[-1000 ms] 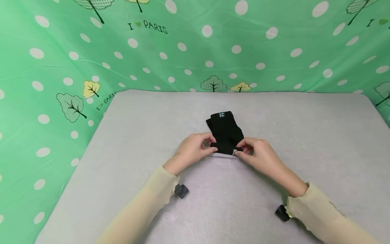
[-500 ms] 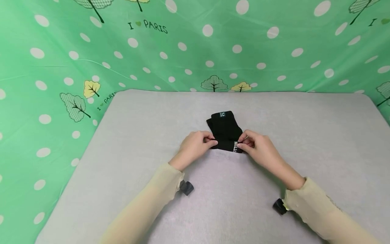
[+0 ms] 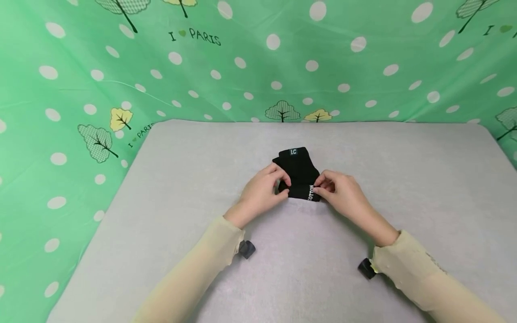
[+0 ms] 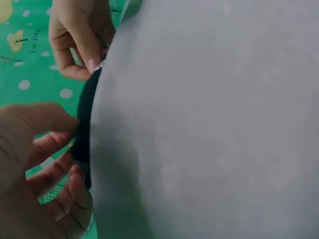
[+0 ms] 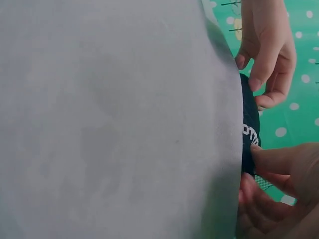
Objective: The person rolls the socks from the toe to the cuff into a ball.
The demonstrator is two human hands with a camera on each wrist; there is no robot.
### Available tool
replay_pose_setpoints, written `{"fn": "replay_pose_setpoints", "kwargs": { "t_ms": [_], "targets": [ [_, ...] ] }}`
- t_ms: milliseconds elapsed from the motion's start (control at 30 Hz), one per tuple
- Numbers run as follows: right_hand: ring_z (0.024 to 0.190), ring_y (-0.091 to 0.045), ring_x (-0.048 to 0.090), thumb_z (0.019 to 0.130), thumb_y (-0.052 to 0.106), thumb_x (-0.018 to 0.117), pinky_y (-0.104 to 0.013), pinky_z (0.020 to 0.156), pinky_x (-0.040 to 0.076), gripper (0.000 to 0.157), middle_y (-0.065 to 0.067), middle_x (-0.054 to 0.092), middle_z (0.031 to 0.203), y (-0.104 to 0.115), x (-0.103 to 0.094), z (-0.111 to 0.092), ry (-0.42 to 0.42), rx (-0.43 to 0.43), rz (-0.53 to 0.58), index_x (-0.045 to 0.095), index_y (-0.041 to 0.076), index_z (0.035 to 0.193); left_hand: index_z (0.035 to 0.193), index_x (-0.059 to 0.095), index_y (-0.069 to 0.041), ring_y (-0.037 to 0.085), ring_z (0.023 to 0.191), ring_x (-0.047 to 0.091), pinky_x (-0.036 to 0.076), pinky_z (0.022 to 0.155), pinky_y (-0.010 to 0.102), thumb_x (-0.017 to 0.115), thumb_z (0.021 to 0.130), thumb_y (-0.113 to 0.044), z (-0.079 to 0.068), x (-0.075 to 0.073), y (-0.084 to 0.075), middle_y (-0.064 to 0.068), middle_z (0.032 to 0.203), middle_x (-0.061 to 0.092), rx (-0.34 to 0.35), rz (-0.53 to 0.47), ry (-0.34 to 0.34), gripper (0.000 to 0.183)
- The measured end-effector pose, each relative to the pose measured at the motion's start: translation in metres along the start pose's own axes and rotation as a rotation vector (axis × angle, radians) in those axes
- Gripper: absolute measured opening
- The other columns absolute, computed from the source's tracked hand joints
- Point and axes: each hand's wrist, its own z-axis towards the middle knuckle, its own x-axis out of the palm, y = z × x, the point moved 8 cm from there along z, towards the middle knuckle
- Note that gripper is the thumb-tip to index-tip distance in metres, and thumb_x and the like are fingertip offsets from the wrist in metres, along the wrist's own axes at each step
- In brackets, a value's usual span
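Note:
A folded pair of black socks point(image 3: 298, 169) lies on the grey table, with a small "LC" label on the far cuff and white "COTTON" lettering on the folded near end. My left hand point(image 3: 260, 190) touches the left corner of that near fold, its thumb and forefinger spread apart; the left wrist view shows its fingers loosely bent beside the dark fabric point(image 4: 85, 117). At the opposite corner, my right hand point(image 3: 342, 194) pinches the fold by the lettering between thumb and fingers. In the right wrist view, the white letters point(image 5: 250, 133) show close to the right thumb.
The grey tabletop point(image 3: 194, 161) stretches around the socks on all sides. Behind and to the left hangs a green sheet point(image 3: 226, 63) with white dots and printed trees. A dark wrist camera sits at each cuff, the left one point(image 3: 247, 249) and the right one point(image 3: 366, 268).
The near end of the socks has been folded farther away from me, uncovering more lettering. The left thumb and forefinger have spread from their pinch; the right hand has moved slightly away and keeps its pinch.

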Motion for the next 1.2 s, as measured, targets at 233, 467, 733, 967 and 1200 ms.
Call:
{"fn": "replay_pose_setpoints", "kwargs": {
  "t_ms": [233, 467, 733, 967, 1200],
  "targets": [
    [0.072, -0.015, 0.060, 0.084, 0.004, 0.077, -0.024, 0.066, 0.047, 0.007, -0.004, 0.065, 0.085, 0.007, -0.003, -0.002, -0.055, -0.074, -0.031, 0.073, 0.009, 0.086, 0.103, 0.068, -0.020, 0.015, 0.092, 0.053, 0.047, 0.083, 0.030, 0.080, 0.084, -0.026, 0.000, 0.004, 0.005, -0.004, 0.109, 0.057, -0.002, -0.003, 0.020, 0.023],
    [0.077, -0.017, 0.062, 0.081, 0.018, 0.083, -0.031, 0.069, 0.050, 0.018, -0.003, 0.069, 0.093, 0.012, -0.003, -0.004, -0.038, -0.116, -0.104, 0.075, 0.012, 0.097, 0.104, 0.074, -0.018, 0.016, 0.085, 0.054, 0.046, 0.080, 0.030, 0.077, 0.089, -0.027, 0.004, 0.002, 0.013, -0.002, 0.110, 0.062, -0.066, -0.050, -0.014, 0.018],
    [0.082, -0.021, 0.060, 0.076, 0.020, 0.087, -0.035, 0.071, 0.048, 0.032, -0.005, 0.068, 0.097, 0.019, -0.003, -0.001, -0.038, -0.157, -0.191, 0.073, 0.008, 0.102, 0.107, 0.074, -0.022, 0.013, 0.082, 0.057, 0.048, 0.077, 0.030, 0.072, 0.092, -0.035, 0.010, 0.003, 0.019, -0.005, 0.105, 0.066, -0.159, -0.015, 0.005, 0.020],
    [0.080, -0.021, 0.060, 0.079, 0.019, 0.084, -0.036, 0.069, 0.049, 0.030, -0.006, 0.067, 0.094, 0.020, -0.002, 0.005, -0.043, -0.157, -0.233, 0.072, 0.005, 0.102, 0.109, 0.072, -0.023, 0.014, 0.085, 0.060, 0.051, 0.079, 0.033, 0.067, 0.095, -0.037, 0.015, 0.002, 0.018, -0.004, 0.104, 0.068, -0.157, 0.026, 0.011, 0.020],
    [0.083, -0.023, 0.064, 0.081, 0.021, 0.082, -0.039, 0.072, 0.052, 0.029, -0.008, 0.069, 0.096, 0.020, -0.002, 0.005, -0.027, -0.129, -0.229, 0.072, 0.005, 0.103, 0.118, 0.067, -0.020, 0.017, 0.099, 0.059, 0.050, 0.090, 0.034, 0.075, 0.090, -0.029, 0.011, 0.000, 0.016, -0.001, 0.114, 0.065, -0.074, -0.025, -0.002, 0.031]
  ]
}}
